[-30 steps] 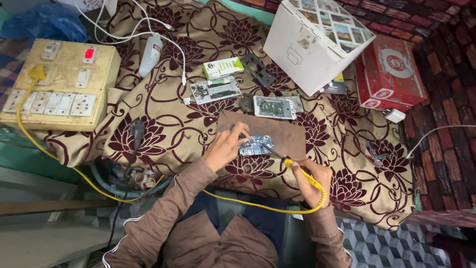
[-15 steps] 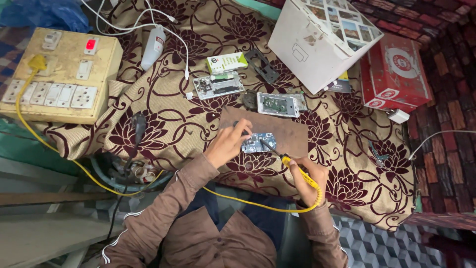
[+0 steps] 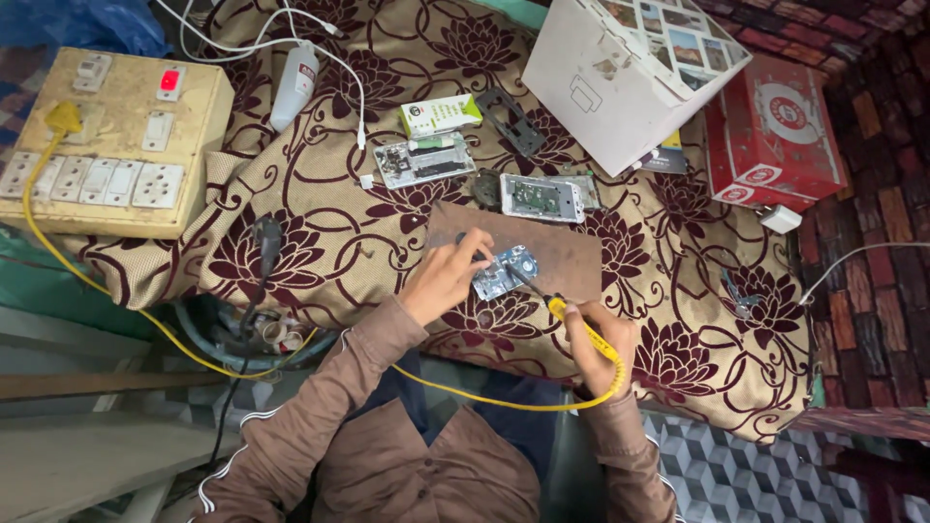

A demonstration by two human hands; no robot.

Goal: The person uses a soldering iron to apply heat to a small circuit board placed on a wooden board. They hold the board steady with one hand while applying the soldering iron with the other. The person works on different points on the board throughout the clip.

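Observation:
My right hand [image 3: 598, 344] grips a yellow-handled soldering iron [image 3: 572, 322], its dark tip resting on a small circuit board [image 3: 504, 272]. The board lies on a brown wooden slab [image 3: 567, 254] on the flowered cloth. My left hand [image 3: 448, 278] presses down on the board's left edge, fingers curled, with a thin dark piece between the fingertips. The iron's yellow cord [image 3: 504, 399] loops back under my right wrist and across my lap.
An opened phone [image 3: 541, 197] and a second opened phone [image 3: 424, 160] lie behind the slab. A white box [image 3: 620, 82] and a red box [image 3: 772, 136] stand at the back right. A yellowed switch board [image 3: 111, 145] sits at left, a white bottle [image 3: 293, 82] beyond.
Both hands stay on the board and the iron. The view has shifted slightly, otherwise nothing has visibly moved.

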